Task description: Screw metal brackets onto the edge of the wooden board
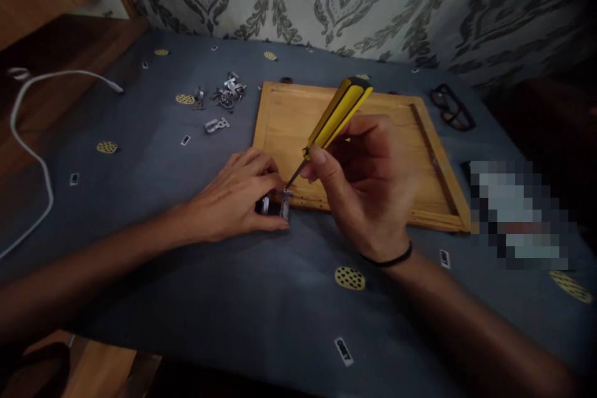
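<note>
Blue-grey cloth (186, 298), printed with yellow dotted ovals and small labels, covers the work surface; patterned fabric (349, 0) in pale and dark grey stands along the far side. Lighting dim.

Wooden panel (289, 115) with a raised border lies flat on the cloth, centre to right. Metal hinge (285, 205) sits at the panel's near left corner, projecting toward the near side.

Left hand (237, 196): thumb on the near end of the hinge, fingers bent over the panel's left corner, hinge gripped between them. Right hand (373, 186): thumb and fingers closed on the yellow and black screwdriver (336, 117), near the lower end of its handle. Tool tilted, handle up and to the far right, shaft running down left, tip at the far part of the hinge. Screw under the tip too small to make out. Hands near each other, not touching. Dark band (394, 260) on the right wrist.

Surroundings: loose hinge (216, 125) on the cloth left of the panel; pile of metal parts (233, 84) just beyond it. White cable (50, 191) curves along the far left. Eyeglasses (448, 113) rest right of the panel, far side. Pixelated object (517, 217) nearer on the right, identity unreadable.
</note>
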A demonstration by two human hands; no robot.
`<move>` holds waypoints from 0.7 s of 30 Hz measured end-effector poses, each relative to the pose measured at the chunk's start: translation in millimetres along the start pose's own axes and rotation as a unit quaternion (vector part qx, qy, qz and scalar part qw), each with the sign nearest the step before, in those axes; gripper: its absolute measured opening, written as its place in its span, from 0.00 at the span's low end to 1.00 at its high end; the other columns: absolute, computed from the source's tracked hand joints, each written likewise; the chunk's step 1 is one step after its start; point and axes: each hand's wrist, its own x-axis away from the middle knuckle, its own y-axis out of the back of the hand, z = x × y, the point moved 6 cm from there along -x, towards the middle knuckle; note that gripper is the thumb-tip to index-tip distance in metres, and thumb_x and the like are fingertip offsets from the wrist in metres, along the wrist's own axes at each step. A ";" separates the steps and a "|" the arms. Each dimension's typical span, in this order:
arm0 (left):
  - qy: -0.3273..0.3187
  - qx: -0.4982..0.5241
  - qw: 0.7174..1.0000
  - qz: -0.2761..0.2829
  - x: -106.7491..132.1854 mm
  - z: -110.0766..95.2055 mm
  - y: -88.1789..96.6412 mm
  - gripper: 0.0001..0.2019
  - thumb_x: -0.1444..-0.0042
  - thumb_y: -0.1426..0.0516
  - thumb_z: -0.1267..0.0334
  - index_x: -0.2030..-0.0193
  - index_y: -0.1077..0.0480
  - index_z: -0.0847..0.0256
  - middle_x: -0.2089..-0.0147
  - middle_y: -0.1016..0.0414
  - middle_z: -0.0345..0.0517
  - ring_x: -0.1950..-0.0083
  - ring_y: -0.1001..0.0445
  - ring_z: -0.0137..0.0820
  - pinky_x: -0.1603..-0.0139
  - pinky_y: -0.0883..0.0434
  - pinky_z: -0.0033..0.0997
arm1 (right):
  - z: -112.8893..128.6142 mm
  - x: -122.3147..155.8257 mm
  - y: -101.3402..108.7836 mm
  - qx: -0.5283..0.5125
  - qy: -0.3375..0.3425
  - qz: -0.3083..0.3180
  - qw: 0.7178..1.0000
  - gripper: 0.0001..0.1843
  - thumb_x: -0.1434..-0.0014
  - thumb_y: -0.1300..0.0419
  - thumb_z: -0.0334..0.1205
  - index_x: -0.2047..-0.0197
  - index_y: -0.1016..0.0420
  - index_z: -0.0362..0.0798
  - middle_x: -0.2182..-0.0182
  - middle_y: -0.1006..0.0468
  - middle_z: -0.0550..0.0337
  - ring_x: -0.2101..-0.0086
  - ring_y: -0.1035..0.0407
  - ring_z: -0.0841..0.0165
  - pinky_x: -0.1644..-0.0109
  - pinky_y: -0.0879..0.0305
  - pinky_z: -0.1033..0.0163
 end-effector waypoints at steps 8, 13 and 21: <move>-0.003 -0.010 1.000 -0.005 -0.6 -0.1 0.6 0.20 0.46 0.31 0.49 0.55 0.23 0.61 0.51 0.27 0.50 0.46 0.33 0.44 0.45 0.35 0.45 | -5.2 0.5 -2.2 -0.011 0.007 0.009 1.000 0.12 0.35 0.35 0.47 0.57 0.34 0.55 0.68 0.30 0.66 0.74 0.30 0.74 0.70 0.30 0.62; -0.002 -0.008 1.000 -0.003 -0.5 -0.1 0.4 0.20 0.47 0.30 0.49 0.54 0.23 0.61 0.51 0.27 0.50 0.46 0.32 0.44 0.45 0.35 0.44 | -3.5 -1.5 -2.0 -0.010 0.002 0.012 1.000 0.13 0.35 0.35 0.49 0.58 0.35 0.54 0.68 0.30 0.67 0.75 0.30 0.73 0.71 0.30 0.61; 0.003 -0.006 1.000 0.001 -1.0 -0.4 0.6 0.20 0.47 0.30 0.49 0.54 0.23 0.62 0.51 0.27 0.50 0.46 0.32 0.45 0.46 0.36 0.44 | -3.3 0.7 -0.9 -0.022 -0.006 0.016 1.000 0.10 0.35 0.34 0.43 0.57 0.33 0.54 0.67 0.29 0.67 0.73 0.29 0.74 0.70 0.32 0.63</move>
